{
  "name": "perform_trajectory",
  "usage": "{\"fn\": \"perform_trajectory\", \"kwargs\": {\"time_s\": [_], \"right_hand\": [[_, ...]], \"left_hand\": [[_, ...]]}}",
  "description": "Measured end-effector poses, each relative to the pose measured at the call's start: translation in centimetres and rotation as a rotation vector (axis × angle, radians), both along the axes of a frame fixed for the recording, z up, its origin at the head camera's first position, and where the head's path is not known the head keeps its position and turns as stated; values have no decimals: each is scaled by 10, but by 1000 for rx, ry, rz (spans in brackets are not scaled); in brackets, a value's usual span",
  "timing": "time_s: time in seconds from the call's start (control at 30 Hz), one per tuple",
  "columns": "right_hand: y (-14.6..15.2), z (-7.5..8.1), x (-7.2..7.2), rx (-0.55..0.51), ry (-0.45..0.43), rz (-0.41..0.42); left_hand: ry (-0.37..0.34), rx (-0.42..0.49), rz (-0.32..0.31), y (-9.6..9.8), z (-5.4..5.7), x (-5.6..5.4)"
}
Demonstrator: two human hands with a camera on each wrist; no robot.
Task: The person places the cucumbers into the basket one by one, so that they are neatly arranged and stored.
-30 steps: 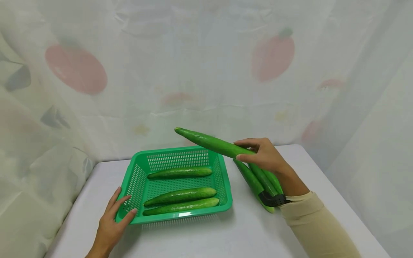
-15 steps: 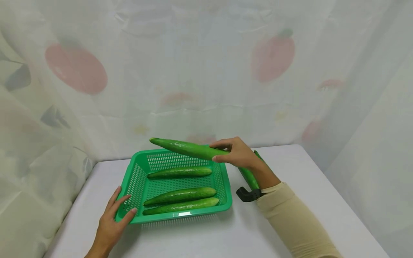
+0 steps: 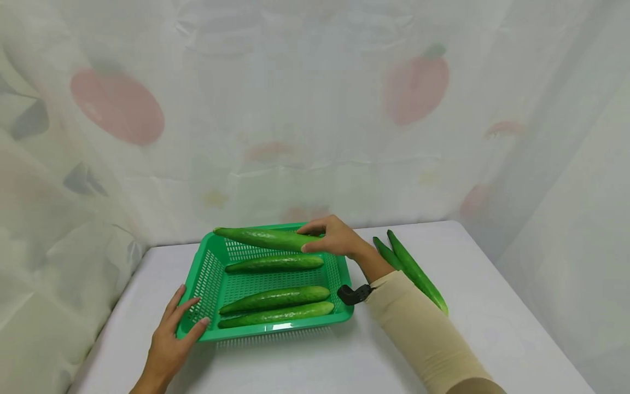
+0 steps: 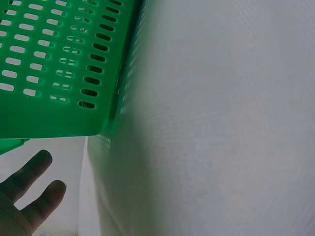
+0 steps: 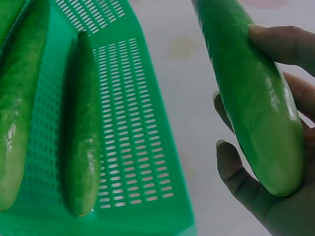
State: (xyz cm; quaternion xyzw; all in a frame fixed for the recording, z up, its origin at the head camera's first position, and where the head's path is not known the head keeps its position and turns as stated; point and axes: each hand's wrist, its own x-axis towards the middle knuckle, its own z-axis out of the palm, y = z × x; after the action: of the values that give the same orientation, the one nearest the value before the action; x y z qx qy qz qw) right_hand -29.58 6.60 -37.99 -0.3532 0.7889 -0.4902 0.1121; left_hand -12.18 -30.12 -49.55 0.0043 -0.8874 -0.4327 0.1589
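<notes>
My right hand (image 3: pixel 331 236) grips a long green cucumber (image 3: pixel 261 237) by one end, its thumb on one side and fingers on the other. The cucumber is held nearly level over the back rim of the green perforated basket (image 3: pixel 283 327). Close up in the right wrist view, the held cucumber (image 5: pixel 261 113) lies between thumb and fingertips. Inside the basket lie three cucumbers, one in the middle (image 3: pixel 274 264) and two near the front (image 3: pixel 274 299). At the basket's front left corner rests my left hand (image 3: pixel 169 339), fingers spread and fairly straight against the rim.
On the white table (image 3: pixel 305 366), right of the basket, lie more cucumbers (image 3: pixel 418 276), partly covered by my right forearm. A black strap mount (image 3: pixel 354 294) sits at the right wrist. A pale curtain (image 3: pixel 315 109) with faded fruit prints stands behind the table.
My right hand has carried the cucumber left and lowered it from beside the loose cucumbers to over the basket's back. The left hand and basket have stayed put.
</notes>
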Motion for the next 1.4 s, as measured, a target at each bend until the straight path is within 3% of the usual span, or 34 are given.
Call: {"fn": "perform_trajectory", "kwargs": {"time_s": [0.37,0.8,1.4], "right_hand": [[-19,-23,-12,58,-69,18],[-34,-51,-19,191,-24,68],[-43,-67,-14,369,-38,105]], "left_hand": [[-5,6,4,-1,-1,0],[-3,3,-1,-1,3,5],[-13,2,6,-1,1,3]]}}
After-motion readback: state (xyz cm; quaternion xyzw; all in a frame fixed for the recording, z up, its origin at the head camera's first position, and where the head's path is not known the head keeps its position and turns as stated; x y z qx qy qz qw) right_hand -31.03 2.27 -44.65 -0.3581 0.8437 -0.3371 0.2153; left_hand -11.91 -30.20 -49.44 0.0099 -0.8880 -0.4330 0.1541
